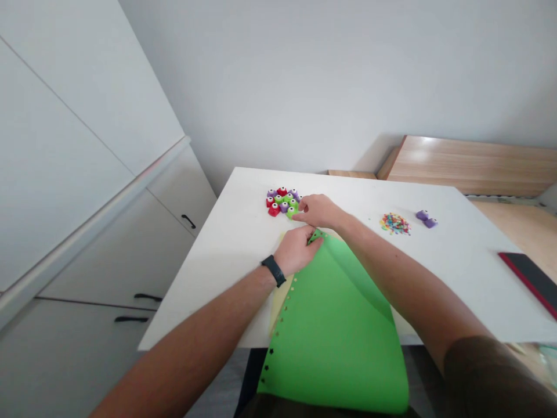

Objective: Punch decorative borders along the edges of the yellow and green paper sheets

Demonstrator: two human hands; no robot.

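**Green paper sheet** (335, 331): bowed upward, with a row of small star-shaped punched holes along its left edge. It lies at the near side of the white desk (209, 290), over a pale yellow sheet (277, 307).

**Left hand** (296, 251): clenched, grasping the sheet's far corner; black wristband (274, 270) on the wrist.

**Right hand** (319, 212): released, holding nothing; fingers (301, 204) extended just beside a green craft punch (291, 212). Brown sleeve (491, 377) on the upper arm.

**Further items on the desk:** cluster of red, purple and green craft punches (278, 200); multicoloured paper confetti (395, 223); two purple craft punches (426, 219); dark flat case with red edge (531, 281), at the right.

**Surroundings:** white cabinets (108, 226) with black handles (148, 297), left; wooden boards (470, 165) beyond the desk.
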